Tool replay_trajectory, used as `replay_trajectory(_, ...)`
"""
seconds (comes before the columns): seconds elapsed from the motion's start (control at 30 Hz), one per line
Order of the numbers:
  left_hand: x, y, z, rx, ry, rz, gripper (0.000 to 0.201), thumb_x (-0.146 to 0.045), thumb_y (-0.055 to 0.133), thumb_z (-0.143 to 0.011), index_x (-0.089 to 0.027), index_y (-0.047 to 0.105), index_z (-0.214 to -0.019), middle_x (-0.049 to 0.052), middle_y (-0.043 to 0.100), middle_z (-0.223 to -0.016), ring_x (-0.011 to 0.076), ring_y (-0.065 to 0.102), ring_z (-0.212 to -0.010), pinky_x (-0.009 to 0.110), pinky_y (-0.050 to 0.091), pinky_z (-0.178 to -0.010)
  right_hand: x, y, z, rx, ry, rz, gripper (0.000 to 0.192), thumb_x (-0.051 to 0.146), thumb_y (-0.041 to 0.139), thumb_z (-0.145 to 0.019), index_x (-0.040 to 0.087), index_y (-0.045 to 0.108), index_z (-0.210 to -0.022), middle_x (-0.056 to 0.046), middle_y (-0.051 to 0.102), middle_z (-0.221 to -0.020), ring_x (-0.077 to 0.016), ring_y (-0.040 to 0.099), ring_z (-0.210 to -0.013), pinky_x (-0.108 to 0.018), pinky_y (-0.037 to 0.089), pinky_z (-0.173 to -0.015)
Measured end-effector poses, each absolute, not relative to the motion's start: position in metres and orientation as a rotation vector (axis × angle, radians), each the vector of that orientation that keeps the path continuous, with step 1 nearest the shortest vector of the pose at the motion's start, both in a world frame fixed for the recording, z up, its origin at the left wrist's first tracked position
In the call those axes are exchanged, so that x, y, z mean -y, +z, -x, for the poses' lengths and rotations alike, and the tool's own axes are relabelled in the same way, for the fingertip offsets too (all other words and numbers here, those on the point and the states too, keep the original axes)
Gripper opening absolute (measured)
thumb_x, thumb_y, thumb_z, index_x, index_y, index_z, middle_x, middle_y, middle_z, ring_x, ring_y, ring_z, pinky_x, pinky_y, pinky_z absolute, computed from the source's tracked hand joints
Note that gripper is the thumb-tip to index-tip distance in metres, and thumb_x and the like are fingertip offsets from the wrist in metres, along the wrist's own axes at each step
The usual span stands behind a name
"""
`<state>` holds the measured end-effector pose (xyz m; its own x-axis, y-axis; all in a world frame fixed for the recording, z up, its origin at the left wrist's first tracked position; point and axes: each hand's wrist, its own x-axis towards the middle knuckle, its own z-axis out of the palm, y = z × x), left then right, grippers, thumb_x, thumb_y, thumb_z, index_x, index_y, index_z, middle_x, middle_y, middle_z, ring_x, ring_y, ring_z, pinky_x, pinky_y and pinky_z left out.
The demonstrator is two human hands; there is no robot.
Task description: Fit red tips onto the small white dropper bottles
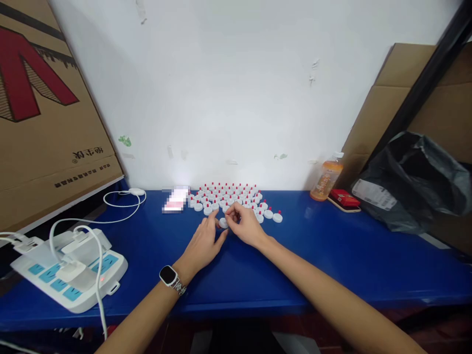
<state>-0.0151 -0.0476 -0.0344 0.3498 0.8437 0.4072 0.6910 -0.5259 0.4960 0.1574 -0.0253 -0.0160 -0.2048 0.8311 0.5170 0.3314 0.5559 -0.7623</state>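
Many small white round caps (198,206) with red tips stand in a cluster on the blue table, close to the wall. At the cluster's front edge one white cap (223,223) lies between my two hands. My left hand (204,241) curls its thumb and fingers round the cap's left side. From above and the right, my right hand (245,223) pinches at the top of that same cap, and its fingertips hide whatever tip is there. To the right, a separate cap (278,217) stands at the end of the cluster.
A white power strip (79,300) with plugs and cables lies on the left. Behind the caps' left side is a blurred phone-like object (176,199). An orange drink bottle (327,177), a red box (344,198) and a dark plastic bag (413,182) are on the right.
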Motion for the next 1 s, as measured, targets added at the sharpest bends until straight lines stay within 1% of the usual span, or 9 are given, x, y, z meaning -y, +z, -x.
replay_trajectory(0.2,0.047,-0.034,0.016,-1.452,0.914,-2.475,0.037,-0.035,0.049,-0.095,-0.018,0.047,-0.128,0.008,0.06,-0.104,0.0257,0.057,-0.101,0.044,0.05,-0.087,0.023,-0.017,-0.164,2.096,0.311,1.154,0.018,0.019,0.055,-0.085,0.02,0.062,-0.102,-0.001,0.06,-0.078,-0.0155,0.056,-0.073,-0.029,0.044,-0.071)
replay_trajectory(0.27,0.048,-0.031,0.016,-1.455,0.915,-2.516,0.033,-0.035,0.049,-0.094,-0.019,0.05,-0.123,0.009,0.06,-0.107,0.0254,0.056,-0.102,0.044,0.049,-0.088,0.028,-0.013,-0.165,2.119,0.16,1.204,0.025,0.025,0.057,-0.086,0.02,0.062,-0.111,-0.005,0.062,-0.089,-0.0195,0.058,-0.086,-0.033,0.045,-0.08)
replay_trajectory(0.33,0.049,-0.028,0.015,-1.492,0.925,-2.561,0.034,-0.038,0.051,-0.094,-0.02,0.051,-0.123,0.01,0.058,-0.115,0.0264,0.054,-0.107,0.045,0.048,-0.09,0.034,-0.009,-0.17,2.099,-0.026,1.277,0.038,0.034,0.061,-0.086,0.021,0.06,-0.121,-0.012,0.061,-0.112,-0.0259,0.054,-0.108,-0.041,0.042,-0.093)
replay_trajectory(0.43,0.048,-0.026,0.013,-1.572,0.952,-2.634,0.051,-0.049,0.055,-0.09,-0.021,0.047,-0.132,0.014,0.05,-0.135,0.0307,0.046,-0.125,0.049,0.044,-0.098,0.038,-0.01,-0.185,2.064,-0.25,1.447,0.067,0.052,0.064,-0.081,0.025,0.049,-0.14,-0.018,0.039,-0.146,-0.0374,0.029,-0.138,-0.055,0.028,-0.106)
replay_trajectory(0.5,0.043,-0.027,0.009,-1.624,0.953,-2.683,0.07,-0.06,0.058,-0.085,-0.02,0.042,-0.14,0.018,0.038,-0.148,0.0356,0.033,-0.139,0.056,0.036,-0.107,0.037,-0.014,-0.197,2.058,-0.309,1.573,0.082,0.065,0.062,-0.079,0.028,0.039,-0.148,-0.017,0.023,-0.157,-0.0423,0.009,-0.146,-0.063,0.018,-0.109)
replay_trajectory(0.57,0.033,-0.029,0.003,-1.667,0.925,-2.725,0.088,-0.072,0.058,-0.078,-0.019,0.038,-0.146,0.02,0.027,-0.156,0.0413,0.019,-0.146,0.064,0.022,-0.113,0.032,-0.019,-0.207,2.061,-0.309,1.685,0.09,0.075,0.055,-0.077,0.031,0.033,-0.152,-0.015,0.013,-0.162,-0.0449,-0.003,-0.147,-0.069,0.009,-0.108)
replay_trajectory(0.63,0.021,-0.031,-0.004,-1.69,0.88,-2.749,0.1,-0.08,0.057,-0.072,-0.02,0.035,-0.149,0.021,0.021,-0.16,0.0457,0.01,-0.148,0.07,0.011,-0.113,0.025,-0.024,-0.213,2.067,-0.279,1.772,0.092,0.08,0.049,-0.077,0.034,0.028,-0.154,-0.012,0.008,-0.164,-0.0469,-0.008,-0.146,-0.074,0.004,-0.106)
replay_trajectory(0.7,0.009,-0.032,-0.012,-1.693,0.836,-2.75,0.103,-0.082,0.055,-0.07,-0.023,0.033,-0.152,0.019,0.019,-0.161,0.0477,0.006,-0.148,0.072,0.008,-0.112,0.017,-0.027,-0.217,2.082,-0.246,1.814,0.089,0.08,0.045,-0.079,0.036,0.026,-0.154,-0.01,0.005,-0.165,-0.0476,-0.008,-0.146,-0.075,0.003,-0.105)
replay_trajectory(1.0,-0.02,-0.037,-0.032,-1.757,0.669,-2.657,0.088,-0.079,0.041,-0.082,-0.025,0.035,-0.151,0.018,0.026,-0.16,0.0437,0.015,-0.148,0.069,0.012,-0.113,-0.026,-0.034,-0.227,2.105,-0.162,1.75,0.075,0.072,0.042,-0.087,0.036,0.031,-0.152,-0.01,0.017,-0.163,-0.0387,0.007,-0.149,-0.066,0.007,-0.112)
